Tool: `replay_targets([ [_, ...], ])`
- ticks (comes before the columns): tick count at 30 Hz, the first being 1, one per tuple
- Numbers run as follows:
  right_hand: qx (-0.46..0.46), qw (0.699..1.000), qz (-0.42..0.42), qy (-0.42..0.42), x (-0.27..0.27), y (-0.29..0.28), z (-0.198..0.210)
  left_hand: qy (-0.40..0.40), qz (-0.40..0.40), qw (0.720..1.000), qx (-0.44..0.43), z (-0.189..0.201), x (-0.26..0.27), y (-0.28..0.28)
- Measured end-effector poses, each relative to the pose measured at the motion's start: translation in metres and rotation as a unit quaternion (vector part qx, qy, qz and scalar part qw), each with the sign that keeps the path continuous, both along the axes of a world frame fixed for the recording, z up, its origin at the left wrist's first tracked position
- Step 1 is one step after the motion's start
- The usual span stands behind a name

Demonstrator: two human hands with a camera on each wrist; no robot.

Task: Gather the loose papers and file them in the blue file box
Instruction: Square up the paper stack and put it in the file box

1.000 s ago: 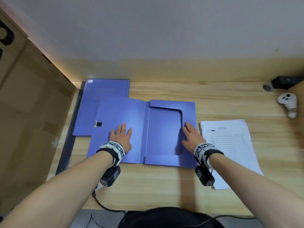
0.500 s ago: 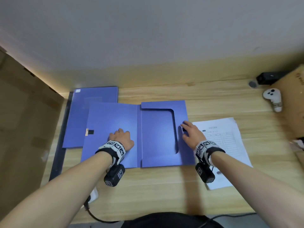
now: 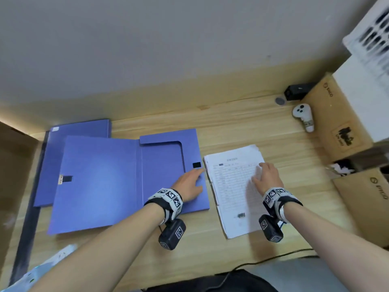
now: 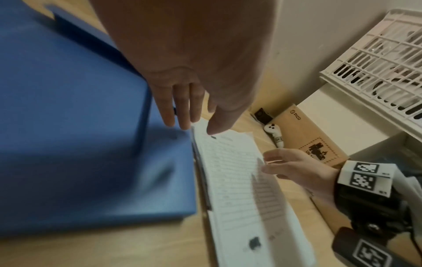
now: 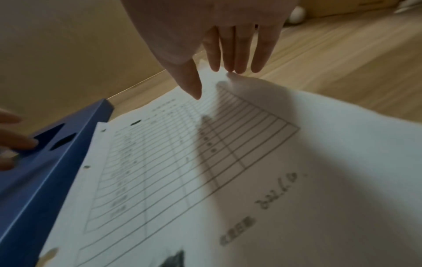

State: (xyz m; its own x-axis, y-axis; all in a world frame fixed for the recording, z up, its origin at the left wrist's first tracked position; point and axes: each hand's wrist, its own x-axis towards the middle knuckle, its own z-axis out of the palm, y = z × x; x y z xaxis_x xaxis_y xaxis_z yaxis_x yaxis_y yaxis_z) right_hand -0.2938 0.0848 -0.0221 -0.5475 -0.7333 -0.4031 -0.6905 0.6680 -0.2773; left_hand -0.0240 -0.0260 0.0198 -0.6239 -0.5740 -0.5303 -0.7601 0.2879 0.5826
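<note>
box: flat blue plastic file box [image 3: 126, 178], lid open
papers: white printed sheets [image 3: 231, 186], at its 3 o'clock, text blurry
left hand [image 3: 189, 184]: fingers straight on box
right hand [image 3: 267, 178]: fingers straight over papers

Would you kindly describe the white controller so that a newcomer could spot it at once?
Start at the wooden desk and follow its back edge to the far right corner, beside the cardboard boxes. The white controller lies there, just in front of a small black device; it alone is white, rounded and has dark buttons.
</note>
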Motion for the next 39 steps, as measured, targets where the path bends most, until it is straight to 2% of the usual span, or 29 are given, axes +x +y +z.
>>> replay_targets([
  [4,0.032,0.995,-0.084,-0.039,-0.024,0.009,-0.010,-0.010,-0.003,0.998,0.057,-0.026,-0.039,0.028],
  [7,0.038,0.982,-0.147,-0.113,-0.030,0.012,-0.018,-0.056,-0.026,0.996,0.062,-0.042,-0.054,0.047],
  [9,0.038,0.977,-0.153,-0.146,-0.031,0.015,-0.020,-0.067,-0.022,0.996,0.050,-0.048,-0.060,0.055],
  [18,-0.106,0.950,-0.168,-0.241,-0.035,0.020,-0.008,-0.092,0.027,0.993,0.071,-0.037,-0.070,0.047],
  [21,-0.161,0.935,-0.169,-0.267,-0.038,0.008,0.019,-0.025,0.141,0.989,0.049,-0.019,-0.072,0.036],
  [23,-0.198,0.924,-0.158,-0.286,-0.043,-0.004,0.041,0.026,0.231,0.971,0.060,-0.007,-0.073,0.023],
  [25,-0.227,0.913,-0.137,-0.311,-0.047,-0.016,0.063,0.092,0.301,0.942,0.115,0.007,-0.077,0.009],
  [27,-0.257,0.899,-0.111,-0.336,-0.051,-0.028,0.081,0.181,0.325,0.915,0.159,0.023,-0.084,-0.002],
  [30,-0.303,0.881,-0.088,-0.352,-0.055,-0.041,0.100,0.288,0.400,0.842,0.220,0.052,-0.097,-0.014],
  [32,-0.333,0.862,-0.101,-0.369,-0.059,-0.044,0.104,0.336,0.444,0.800,0.226,0.066,-0.101,-0.017],
  [34,-0.349,0.848,-0.115,-0.381,-0.062,-0.044,0.103,0.343,0.462,0.794,0.197,0.072,-0.101,-0.017],
  [39,-0.316,0.840,-0.117,-0.426,-0.063,-0.026,0.085,0.315,0.436,0.829,0.154,0.062,-0.098,0.001],
])
